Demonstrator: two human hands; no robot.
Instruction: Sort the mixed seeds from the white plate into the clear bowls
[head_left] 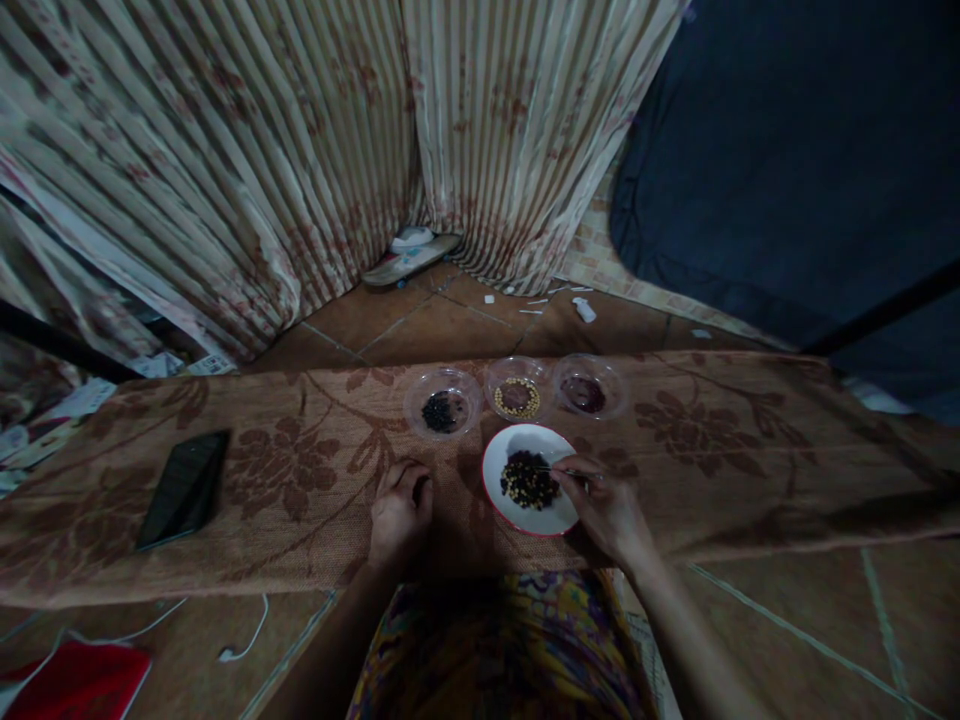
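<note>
My right hand (604, 510) pinches thin metal tweezers (581, 472), their tips over a white bowl with a red rim (499, 450). In the bowl lies a mixed heap of dark and yellow beans (529, 482). My left hand (399, 510) rests on the cloth left of the bowl, its fingers curled in and nothing visible in them. Behind the bowl stand three clear plastic dishes. Black beans (436, 412) lie in the left dish, yellow beans (517, 398) in the middle one, and dark red beans (583, 394) in the right one.
A brown flowered cloth (300, 540) covers the long, narrow table. A dark phone (184, 488) lies at the left. Beyond the table are a striped curtain (337, 120), a skateboard (412, 262) and small white scraps on the tiled floor (360, 335). A white cable (259, 625) trails at the lower left.
</note>
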